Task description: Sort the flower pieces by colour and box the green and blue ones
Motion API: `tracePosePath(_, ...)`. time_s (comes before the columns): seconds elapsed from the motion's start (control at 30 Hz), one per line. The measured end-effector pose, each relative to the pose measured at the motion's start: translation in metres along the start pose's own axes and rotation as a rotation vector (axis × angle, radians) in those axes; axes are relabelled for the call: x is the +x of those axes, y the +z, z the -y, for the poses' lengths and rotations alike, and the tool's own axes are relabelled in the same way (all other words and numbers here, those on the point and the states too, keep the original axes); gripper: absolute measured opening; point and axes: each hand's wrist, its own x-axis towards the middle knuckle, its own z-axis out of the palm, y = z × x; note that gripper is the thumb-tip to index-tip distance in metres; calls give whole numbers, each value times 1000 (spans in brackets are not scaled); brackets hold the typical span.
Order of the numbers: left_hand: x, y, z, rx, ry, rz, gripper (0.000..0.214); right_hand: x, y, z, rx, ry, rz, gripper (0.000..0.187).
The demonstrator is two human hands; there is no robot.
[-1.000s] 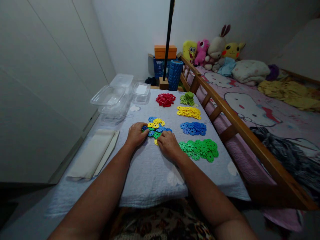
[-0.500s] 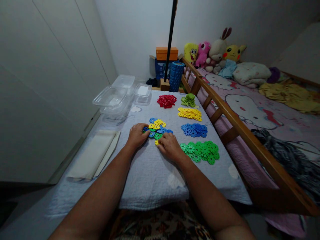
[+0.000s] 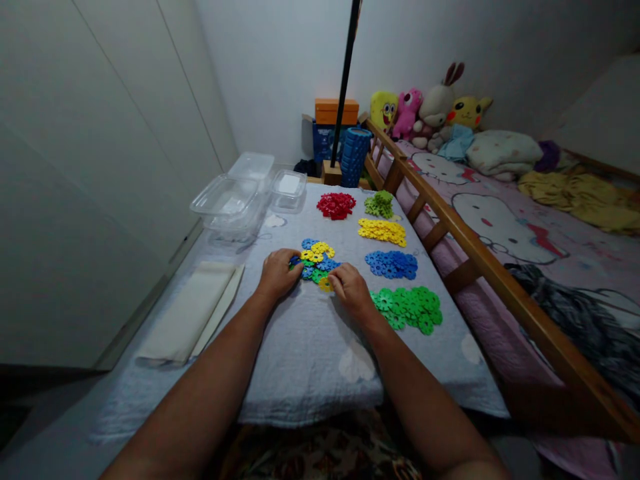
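Note:
A small mixed pile of flower-shaped plastic discs point(image 3: 316, 261) in blue, yellow and green lies mid-table. My right hand point(image 3: 350, 288), at the pile's near right edge, pinches a yellow flower disc point(image 3: 325, 285) between thumb and fingers. My left hand point(image 3: 280, 272) is curled against the pile's left side, a bit of blue showing between its thumb and fingers; what it grips, if anything, is partly hidden. Single-colour heaps run along the right: green discs point(image 3: 407, 308), blue discs point(image 3: 391, 264), yellow discs point(image 3: 382, 231) and light green discs point(image 3: 379, 203). Red discs point(image 3: 336, 206) lie farther back.
Clear plastic containers point(image 3: 227, 200) stand at the back left, beside a smaller clear box point(image 3: 289, 189). A folded beige cloth point(image 3: 187, 313) lies on the left. The bed's wooden rail point(image 3: 450, 233) borders the table's right side, and a black pole point(image 3: 345, 87) rises behind.
My right hand has pulled the yellow disc slightly right from the pile's near edge, so more of it shows. The left hand stays at the pile. The view has shifted slightly.

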Motion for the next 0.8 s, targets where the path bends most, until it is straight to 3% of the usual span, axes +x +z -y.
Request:
tracePosePath(0.23, 2, 5, -1, 10, 33, -15, 27, 18, -45, -8, 170, 102, 23, 22)
tracePosePath(0.4, 3, 6, -1, -53, 87, -40, 31, 43, -77, -39, 352, 280, 73, 20)
tracePosePath(0.67, 2, 13, 0, -34, 158, -23, 54, 76, -110, -107, 347, 643, -305, 8)
tracePosePath(0.8, 2, 13, -2, -3, 154, 22, 57, 89, -121, -134, 288, 736, -410, 5)
